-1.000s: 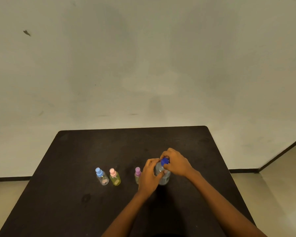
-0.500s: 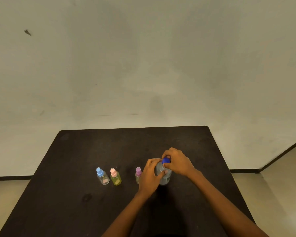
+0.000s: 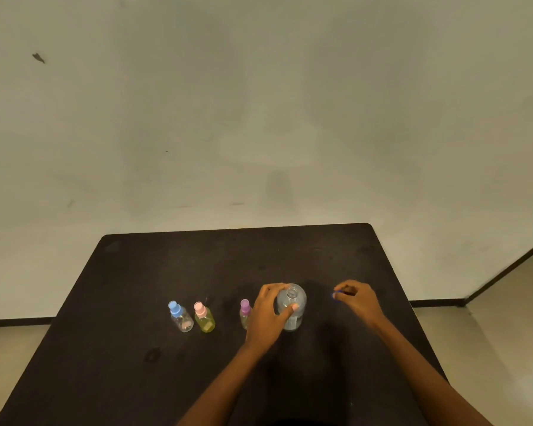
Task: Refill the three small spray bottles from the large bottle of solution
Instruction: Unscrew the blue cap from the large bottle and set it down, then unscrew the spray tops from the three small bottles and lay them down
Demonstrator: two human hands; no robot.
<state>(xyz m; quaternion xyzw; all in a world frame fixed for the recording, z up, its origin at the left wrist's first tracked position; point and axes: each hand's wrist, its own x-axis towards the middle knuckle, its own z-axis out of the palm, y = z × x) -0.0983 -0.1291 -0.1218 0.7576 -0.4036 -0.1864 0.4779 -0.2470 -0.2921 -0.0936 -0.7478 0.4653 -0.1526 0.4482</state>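
Head view: three spray bottles (image 3: 204, 318), one large bottle (image 3: 299, 299), one blue cap (image 3: 336, 295).

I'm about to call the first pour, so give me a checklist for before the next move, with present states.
1. Large bottle uncapped: ok, neck open.
2. Left hand grips it upright: ok.
3. Right hand free: not ok, it pinches the blue cap.
4. Spray tops off: not ok; blue-topped bottle, pink-topped bottle and purple-topped bottle all capped.
5. Small bottles upright on the table: ok.
6. Their fill levels: cannot tell.
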